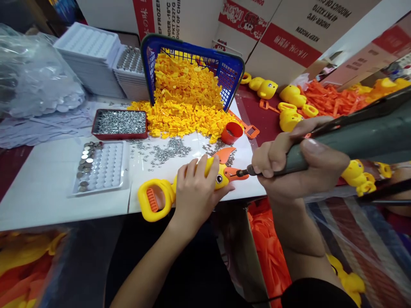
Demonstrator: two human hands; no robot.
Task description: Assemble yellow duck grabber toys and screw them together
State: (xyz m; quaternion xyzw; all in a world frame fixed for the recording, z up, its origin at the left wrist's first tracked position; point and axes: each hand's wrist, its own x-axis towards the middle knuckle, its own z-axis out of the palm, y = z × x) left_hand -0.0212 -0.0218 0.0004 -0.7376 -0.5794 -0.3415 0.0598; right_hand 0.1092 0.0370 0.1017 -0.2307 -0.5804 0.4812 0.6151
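Note:
My left hand (195, 190) is closed over the body of a yellow duck-head grabber toy (157, 196) that lies on the white table (41, 192), its orange beak (229, 164) pointing right. My right hand (298, 164) grips a grey-green electric screwdriver (362, 137), and its bit touches the toy at the beak. Loose small screws (170, 149) are scattered just beyond the toy.
A tipped blue basket (229, 72) spills small yellow plastic parts (183, 98). A red tray of screws (120, 123), a clear tray with button cells (96, 169), a small red cup (231, 132), stacked white trays (88, 49), yellow duck heads (289, 102), orange parts (327, 98) and cardboard boxes (289, 30) surround the spot.

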